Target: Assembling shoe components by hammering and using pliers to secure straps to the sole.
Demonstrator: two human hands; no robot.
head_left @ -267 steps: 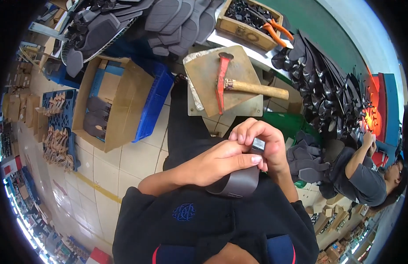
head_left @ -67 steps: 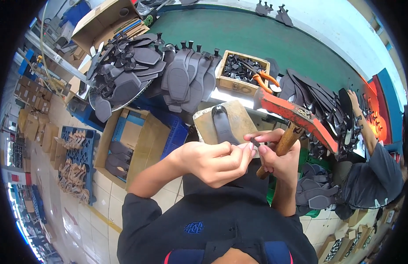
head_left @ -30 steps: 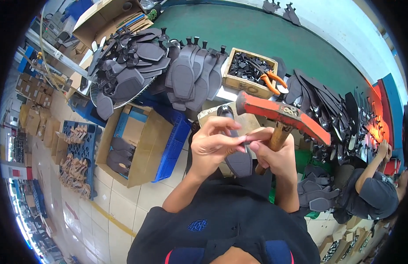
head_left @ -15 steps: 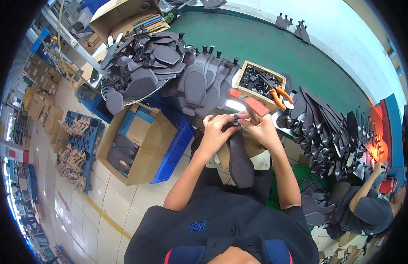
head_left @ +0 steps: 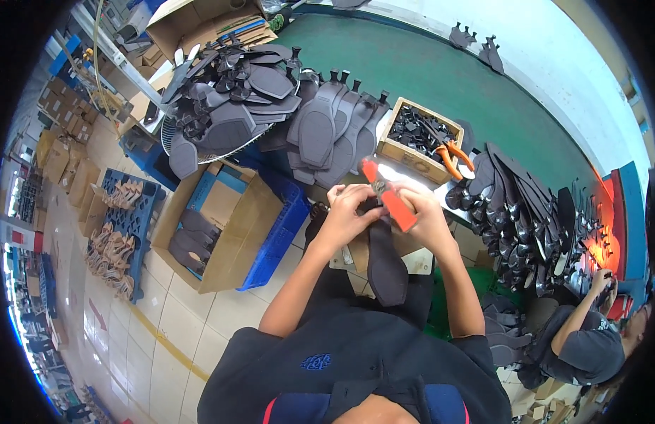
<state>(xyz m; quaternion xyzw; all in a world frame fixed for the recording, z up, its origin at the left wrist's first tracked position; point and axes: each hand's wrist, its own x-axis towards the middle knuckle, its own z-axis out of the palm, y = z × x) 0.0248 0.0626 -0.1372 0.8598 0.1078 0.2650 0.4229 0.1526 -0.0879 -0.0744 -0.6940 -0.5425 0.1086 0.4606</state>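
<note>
A dark grey shoe sole (head_left: 387,272) lies in front of me with its broad toe part pointing at my body. My left hand (head_left: 345,218) is closed around its heel end, thumb and fingers pinching there. A hammer with red ends (head_left: 399,210) is in my right hand (head_left: 428,215), whose fingers wrap its handle. The hammer head is over the heel end and hides it, so I cannot tell whether the two touch. Under the sole is a brown work surface (head_left: 412,258).
A wooden box (head_left: 412,161) of small black parts, with orange-handled pliers (head_left: 451,161), stands beyond my hands. Soles with heels pile up left (head_left: 319,131) and right (head_left: 515,205). A cardboard box (head_left: 243,233) sits in a blue crate (head_left: 285,226). A co-worker (head_left: 585,346) sits at right.
The hammer head has swung down and toward me, from beyond my right hand to over the heel end. The left hand and the sole stay nearly in place.
</note>
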